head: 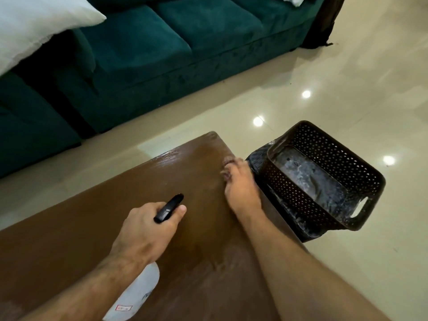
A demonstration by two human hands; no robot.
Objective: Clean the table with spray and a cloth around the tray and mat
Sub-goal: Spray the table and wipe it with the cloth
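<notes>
Centrally, spray bottle (139, 290) gripped by left hand (148, 232), nozzle aimed at one o'clock, right hand (240, 188) blurred on table (69, 239), grip unclear, basket (324, 179) at three o'clock.

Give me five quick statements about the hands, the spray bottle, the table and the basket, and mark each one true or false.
1. The left hand grips the spray bottle. True.
2. The bottle's nozzle is white. False: the nozzle is black; the bottle body is white.
3. The right hand is on the table near its right edge. True.
4. The basket stands on the sofa. False: it is at the table's right edge, over the floor.
5. The basket is full of bottles. False: no bottles show inside it.
</notes>
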